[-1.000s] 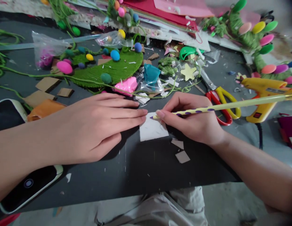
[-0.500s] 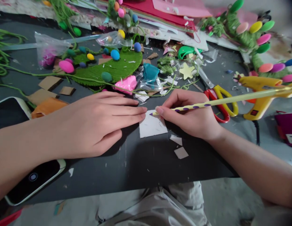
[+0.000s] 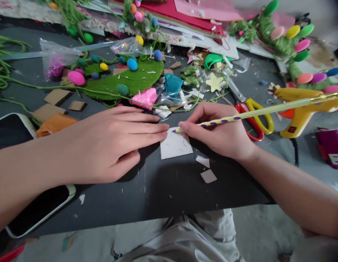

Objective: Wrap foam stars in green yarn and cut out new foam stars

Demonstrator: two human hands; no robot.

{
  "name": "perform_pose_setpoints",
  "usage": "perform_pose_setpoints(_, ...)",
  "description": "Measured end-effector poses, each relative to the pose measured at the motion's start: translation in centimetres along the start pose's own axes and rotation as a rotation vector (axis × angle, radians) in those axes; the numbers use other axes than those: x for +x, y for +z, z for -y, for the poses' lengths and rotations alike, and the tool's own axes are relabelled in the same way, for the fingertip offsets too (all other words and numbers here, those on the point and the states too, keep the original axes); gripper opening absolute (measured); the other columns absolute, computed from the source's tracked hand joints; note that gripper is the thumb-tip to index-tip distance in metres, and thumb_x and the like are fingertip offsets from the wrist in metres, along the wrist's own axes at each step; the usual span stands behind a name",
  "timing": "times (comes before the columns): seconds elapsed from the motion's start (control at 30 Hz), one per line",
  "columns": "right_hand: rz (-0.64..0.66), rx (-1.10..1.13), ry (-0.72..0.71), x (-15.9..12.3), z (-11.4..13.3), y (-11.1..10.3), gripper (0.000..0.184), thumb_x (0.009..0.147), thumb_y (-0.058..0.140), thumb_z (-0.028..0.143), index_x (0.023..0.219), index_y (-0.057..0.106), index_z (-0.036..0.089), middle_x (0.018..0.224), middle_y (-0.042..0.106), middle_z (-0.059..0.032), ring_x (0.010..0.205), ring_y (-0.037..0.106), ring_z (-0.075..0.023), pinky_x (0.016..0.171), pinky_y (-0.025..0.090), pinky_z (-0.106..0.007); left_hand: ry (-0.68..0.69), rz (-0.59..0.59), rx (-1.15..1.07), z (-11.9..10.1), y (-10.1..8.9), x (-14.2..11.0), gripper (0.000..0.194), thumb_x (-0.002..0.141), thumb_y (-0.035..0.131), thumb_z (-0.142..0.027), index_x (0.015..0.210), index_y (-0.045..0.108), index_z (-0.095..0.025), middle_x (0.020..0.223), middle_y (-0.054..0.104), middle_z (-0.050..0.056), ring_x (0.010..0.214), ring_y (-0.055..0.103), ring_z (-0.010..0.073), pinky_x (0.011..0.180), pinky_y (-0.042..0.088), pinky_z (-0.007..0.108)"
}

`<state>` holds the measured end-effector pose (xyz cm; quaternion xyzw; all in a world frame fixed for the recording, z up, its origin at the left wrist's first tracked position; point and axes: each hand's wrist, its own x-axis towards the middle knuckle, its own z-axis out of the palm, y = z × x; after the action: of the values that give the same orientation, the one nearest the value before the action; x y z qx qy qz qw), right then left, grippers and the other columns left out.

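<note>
A small white square of card (image 3: 176, 146) lies flat on the dark table, with a few faint marks on it. My left hand (image 3: 117, 142) is stretched out flat, its fingertips pressing on the card's upper left edge. In my right hand (image 3: 216, 133) is a slim pale-yellow pencil (image 3: 256, 113) with purple spots, held in a writing grip. Its purple tip touches the card near the top, close to my left fingertips. Two white paper scraps lie just right of the card, among them a small square one (image 3: 208, 176).
Red-and-yellow scissors (image 3: 253, 118) and a yellow glue gun (image 3: 297, 109) lie to the right. A phone (image 3: 40, 211) sits under my left forearm. Behind my hands are a green yarn leaf (image 3: 131, 82), bagged clay (image 3: 173, 85), cardboard pieces (image 3: 57, 97) and a yellow star (image 3: 214, 83).
The view has shifted very slightly. Both hands stay in place, and the pencil tip remains on the card, with a little more marking near it. The phone's screen has gone dark.
</note>
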<state>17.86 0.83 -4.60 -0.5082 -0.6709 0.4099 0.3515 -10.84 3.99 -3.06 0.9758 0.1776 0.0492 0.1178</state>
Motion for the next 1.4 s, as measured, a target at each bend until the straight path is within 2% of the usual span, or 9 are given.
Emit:
perform_pose_setpoints(0.13, 0.051, 0.022, 0.011, 0.0, 0.0, 0.0, 0.029, 0.083, 0.093, 0.042, 0.075, 0.071, 0.025, 0.068, 0.073, 0.0009, 0.061, 0.064, -0.0162, 0.054, 0.048, -0.031, 0.005, 0.004, -0.003, 0.0, -0.2, 0.0, 0.059, 0.103, 0.050, -0.013, 0.160, 0.053, -0.023, 0.164, 0.058, -0.002, 0.153, 0.052, 0.0282, 0.130, 0.039, 0.055)
perform_pose_setpoints(0.2, 0.024, 0.010, 0.006, 0.0, 0.0, 0.0, 0.029, 0.083, 0.093, 0.040, 0.074, 0.071, 0.025, 0.069, 0.074, 0.0006, 0.061, 0.065, -0.0159, 0.055, 0.048, -0.031, 0.013, 0.012, 0.004, 0.0, -0.1, 0.0, 0.058, 0.103, 0.050, -0.012, 0.160, 0.053, -0.022, 0.164, 0.058, -0.001, 0.153, 0.052, 0.0285, 0.129, 0.040, 0.055)
perform_pose_setpoints(0.37, 0.054, 0.013, 0.020, 0.0, 0.0, 0.0, 0.030, 0.083, 0.093, 0.044, 0.075, 0.071, 0.025, 0.068, 0.074, 0.0008, 0.061, 0.064, -0.0160, 0.054, 0.048, -0.030, -0.026, -0.003, -0.032, -0.2, -0.1, -0.1, 0.056, 0.105, 0.049, -0.013, 0.159, 0.054, -0.025, 0.163, 0.058, -0.005, 0.155, 0.051, 0.0254, 0.132, 0.037, 0.053)
perform_pose_setpoints(0.53, 0.005, -0.001, 0.005, 0.1, 0.0, 0.0, 0.031, 0.082, 0.094, 0.045, 0.074, 0.071, 0.025, 0.071, 0.075, 0.0006, 0.062, 0.066, -0.0160, 0.055, 0.050, -0.030, 0.016, 0.008, 0.015, 0.0, -0.1, -0.1, 0.058, 0.103, 0.048, -0.011, 0.159, 0.054, -0.023, 0.164, 0.057, -0.004, 0.155, 0.051, 0.0250, 0.132, 0.037, 0.051)
perform_pose_setpoints(0.77, 0.001, 0.237, 0.008, 1.0, 0.1, -0.6, 0.028, 0.096, 0.082, 0.042, 0.079, 0.071, 0.022, 0.072, 0.077, -0.0005, 0.061, 0.068, -0.0118, 0.058, 0.054, -0.026, -0.005, -0.042, -0.028, -0.1, 0.3, -0.2, 0.058, 0.102, 0.051, -0.010, 0.158, 0.055, -0.022, 0.164, 0.058, -0.006, 0.156, 0.049, 0.0230, 0.134, 0.031, 0.046)
perform_pose_setpoints(0.87, 0.058, 0.171, 0.013, 1.6, 0.0, -0.8, 0.031, 0.086, 0.091, 0.040, 0.073, 0.069, 0.022, 0.068, 0.077, 0.0010, 0.057, 0.067, -0.0129, 0.052, 0.050, -0.027, -0.019, -0.056, -0.037, -0.4, 0.4, -0.2, 0.057, 0.100, 0.051, -0.009, 0.156, 0.057, -0.021, 0.162, 0.060, -0.005, 0.155, 0.050, 0.0235, 0.134, 0.031, 0.046)
perform_pose_setpoints(0.97, 0.029, 0.105, 0.003, 2.0, -0.1, -0.6, 0.039, 0.081, 0.095, 0.040, 0.064, 0.064, 0.024, 0.062, 0.075, 0.0025, 0.057, 0.068, -0.0145, 0.051, 0.048, -0.028, -0.040, -0.077, -0.034, -0.6, 0.5, -0.3, 0.057, 0.100, 0.049, -0.009, 0.155, 0.058, -0.022, 0.161, 0.061, -0.006, 0.155, 0.050, 0.0231, 0.133, 0.032, 0.045)
perform_pose_setpoints(1.23, 0.035, 0.054, 0.006, 2.1, 0.1, -0.2, 0.038, 0.085, 0.092, 0.037, 0.064, 0.064, 0.023, 0.062, 0.075, 0.0011, 0.056, 0.067, -0.0149, 0.052, 0.046, -0.029, -0.023, -0.108, -0.063, -0.4, 0.9, -0.4, 0.059, 0.100, 0.051, -0.007, 0.156, 0.057, -0.021, 0.161, 0.062, -0.004, 0.156, 0.047, 0.0202, 0.135, 0.023, 0.038)
perform_pose_setpoints(1.4, 0.024, 0.007, -0.007, 2.1, 0.0, -0.2, 0.039, 0.086, 0.090, 0.033, 0.061, 0.063, 0.022, 0.059, 0.073, -0.0003, 0.054, 0.062, -0.0140, 0.053, 0.044, -0.030, 0.027, -0.148, -0.012, 0.1, 1.5, -0.4, 0.056, 0.103, 0.049, -0.016, 0.158, 0.056, -0.022, 0.160, 0.062, -0.006, 0.156, 0.047, 0.0197, 0.136, 0.022, 0.035)
